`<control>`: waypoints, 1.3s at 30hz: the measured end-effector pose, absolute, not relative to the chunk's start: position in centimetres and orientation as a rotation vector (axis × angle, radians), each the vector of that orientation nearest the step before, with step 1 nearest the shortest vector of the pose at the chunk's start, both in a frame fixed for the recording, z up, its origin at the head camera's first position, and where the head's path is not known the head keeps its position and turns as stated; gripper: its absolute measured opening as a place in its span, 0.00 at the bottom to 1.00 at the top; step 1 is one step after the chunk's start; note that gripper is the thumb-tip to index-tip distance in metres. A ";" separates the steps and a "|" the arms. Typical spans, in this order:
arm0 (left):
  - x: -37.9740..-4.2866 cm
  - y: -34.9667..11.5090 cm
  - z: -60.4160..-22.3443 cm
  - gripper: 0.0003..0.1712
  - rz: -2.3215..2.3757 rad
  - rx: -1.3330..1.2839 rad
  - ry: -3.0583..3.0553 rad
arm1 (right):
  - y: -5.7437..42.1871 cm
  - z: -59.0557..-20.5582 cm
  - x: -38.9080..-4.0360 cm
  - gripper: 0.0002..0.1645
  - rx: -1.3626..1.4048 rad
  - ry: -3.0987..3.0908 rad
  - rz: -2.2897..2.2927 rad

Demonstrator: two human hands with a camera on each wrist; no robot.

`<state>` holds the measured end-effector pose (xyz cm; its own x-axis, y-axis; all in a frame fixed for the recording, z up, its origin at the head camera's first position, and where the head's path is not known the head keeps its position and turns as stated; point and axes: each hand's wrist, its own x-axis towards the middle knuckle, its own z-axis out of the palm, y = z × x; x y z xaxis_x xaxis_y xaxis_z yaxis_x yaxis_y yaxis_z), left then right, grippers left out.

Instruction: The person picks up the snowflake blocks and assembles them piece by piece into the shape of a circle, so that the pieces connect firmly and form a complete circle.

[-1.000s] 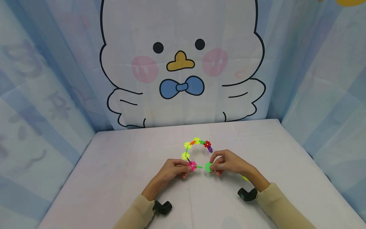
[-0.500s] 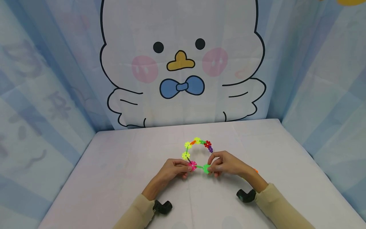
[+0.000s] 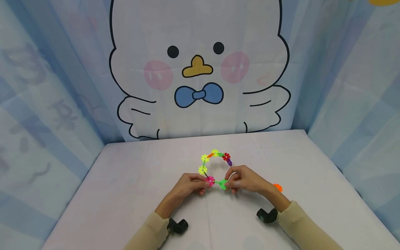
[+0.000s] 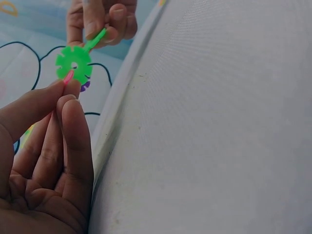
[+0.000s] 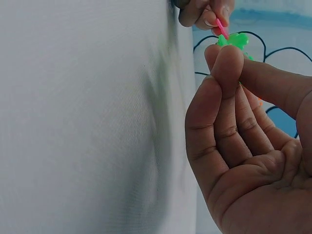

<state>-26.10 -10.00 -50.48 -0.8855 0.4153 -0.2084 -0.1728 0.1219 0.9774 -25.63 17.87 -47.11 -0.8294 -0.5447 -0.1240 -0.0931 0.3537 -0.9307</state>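
Observation:
My left hand (image 3: 192, 183) pinches a pink notched plastic disc (image 3: 210, 180) between thumb and fingers, at the near end of a curved chain of interlocking discs. From the pink disc a green disc (image 4: 73, 58) sticks out toward the right. My right hand (image 3: 245, 178) pinches another green disc (image 3: 223, 184), which meets that one's edge. In the left wrist view this second green disc (image 4: 96, 39) appears edge-on under the right fingertips. Beyond the hands the chain arcs through yellow discs (image 3: 202, 170), an orange one and a red disc (image 3: 226, 157), ending at a purple disc (image 3: 230, 162).
A loose orange disc (image 3: 278, 187) lies on the white-covered table (image 3: 125, 194) beside the right forearm. Black wrist cameras (image 3: 178, 226) hang below both sleeves. A printed cloth (image 3: 197, 114) with a cartoon bird stands behind the table's far edge.
My right hand has moved left, bringing its green disc across the gap to the green disc on the pink one. The loose orange disc has emerged from behind the right forearm; a yellow piece there is hidden.

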 end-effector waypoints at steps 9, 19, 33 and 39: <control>-26.2 -10.0 -50.5 0.14 1.837 0.232 1.971 | 17.6 -47.3 -25.6 0.12 -0.559 2.211 -1.505; -26.1 -9.9 -50.3 0.13 1.820 0.248 1.995 | 17.3 -47.2 -25.5 0.12 -0.542 2.205 -1.495; -26.3 -9.9 -50.7 0.14 1.849 0.217 1.991 | 17.5 -47.4 -25.5 0.12 -0.520 2.237 -1.439; -26.3 -10.0 -50.8 0.16 1.864 0.222 1.991 | 17.3 -47.4 -25.4 0.11 -0.558 2.261 -1.450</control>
